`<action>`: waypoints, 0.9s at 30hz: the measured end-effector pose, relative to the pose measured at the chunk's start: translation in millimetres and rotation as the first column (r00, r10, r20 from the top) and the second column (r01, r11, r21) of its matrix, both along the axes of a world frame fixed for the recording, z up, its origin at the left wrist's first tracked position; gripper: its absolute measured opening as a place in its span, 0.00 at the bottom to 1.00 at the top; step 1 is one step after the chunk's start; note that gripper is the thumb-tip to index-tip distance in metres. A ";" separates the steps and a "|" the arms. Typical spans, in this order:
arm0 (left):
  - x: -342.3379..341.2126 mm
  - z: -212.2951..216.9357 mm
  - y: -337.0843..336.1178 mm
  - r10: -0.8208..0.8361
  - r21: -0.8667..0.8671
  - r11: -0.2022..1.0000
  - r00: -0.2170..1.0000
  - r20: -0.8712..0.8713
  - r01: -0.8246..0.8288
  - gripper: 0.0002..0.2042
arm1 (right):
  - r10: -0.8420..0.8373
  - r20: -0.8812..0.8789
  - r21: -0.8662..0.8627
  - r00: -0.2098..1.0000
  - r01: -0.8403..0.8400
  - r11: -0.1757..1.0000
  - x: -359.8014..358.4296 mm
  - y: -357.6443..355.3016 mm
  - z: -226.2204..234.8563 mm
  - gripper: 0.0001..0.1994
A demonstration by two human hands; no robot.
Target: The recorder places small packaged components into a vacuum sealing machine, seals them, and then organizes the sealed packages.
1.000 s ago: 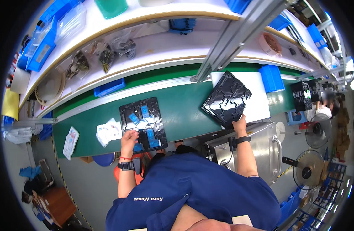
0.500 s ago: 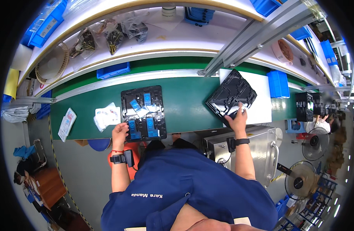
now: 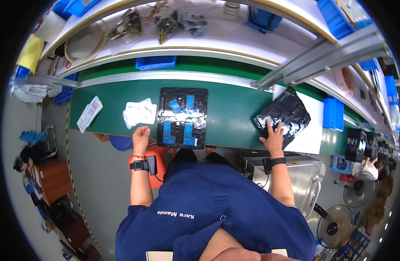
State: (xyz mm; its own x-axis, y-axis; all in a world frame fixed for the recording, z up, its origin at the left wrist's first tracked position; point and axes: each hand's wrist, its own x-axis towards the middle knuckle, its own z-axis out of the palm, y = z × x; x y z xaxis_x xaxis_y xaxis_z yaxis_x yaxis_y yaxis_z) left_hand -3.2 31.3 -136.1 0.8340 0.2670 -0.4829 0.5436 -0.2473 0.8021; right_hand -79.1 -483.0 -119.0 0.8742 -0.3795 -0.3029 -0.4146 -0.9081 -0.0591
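My left hand (image 3: 141,135) hovers just off the near left corner of a black plastic tray (image 3: 182,92). Its fingers are curled together, and I cannot see whether anything is between them. Blue flat pieces (image 3: 167,132) sit in the tray's near pockets; others, with white parts, lie loosely at its far end. Farther right, my right hand (image 3: 275,138) rests with spread fingers on the near side of a second black molded tray (image 3: 291,108). That tray lies at an angle, partly over a white sheet.
White printed packets (image 3: 140,113) lie left of the first tray, with another stack (image 3: 90,114) farther left. A blue bin (image 3: 333,114) stands right of the white sheet. Metal posts (image 3: 304,65) and a shelf edge border the green table's back. A metal case (image 3: 291,168) stands below the front edge.
My left hand has drawn slightly away from the first tray's corner. My right hand's fingers have gone from gripping the second tray's near edge to spreading over it. The whole view has shifted.
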 end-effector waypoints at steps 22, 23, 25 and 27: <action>61.7 -13.6 41.0 -0.417 0.199 0.908 0.830 0.370 0.368 0.06 | 0.334 0.086 0.104 0.939 -0.342 0.934 178.7 329.2 -10.8 0.24; 60.9 -12.8 38.9 -0.395 0.132 0.919 0.847 0.355 0.373 0.06 | 0.274 0.024 0.087 0.961 -0.275 0.957 179.8 331.4 -9.6 0.24; 60.9 -10.6 30.5 -0.386 0.079 0.921 0.861 0.332 0.382 0.06 | 0.245 0.061 0.047 0.968 -0.248 0.968 183.4 331.3 -13.3 0.21; 60.7 -7.0 17.0 -0.377 0.027 0.921 0.872 0.311 0.389 0.07 | 0.192 -0.095 0.247 0.977 -0.164 0.955 192.7 322.3 -10.0 0.17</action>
State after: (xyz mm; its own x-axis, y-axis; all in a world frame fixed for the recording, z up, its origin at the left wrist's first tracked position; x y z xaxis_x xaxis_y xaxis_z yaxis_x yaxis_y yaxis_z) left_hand 57.6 48.3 -143.0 0.9746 -0.1159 -0.1918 0.1398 -0.3543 0.9246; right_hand 113.6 -160.7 -129.0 0.8740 -0.1258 -0.4693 -0.2644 -0.9335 -0.2422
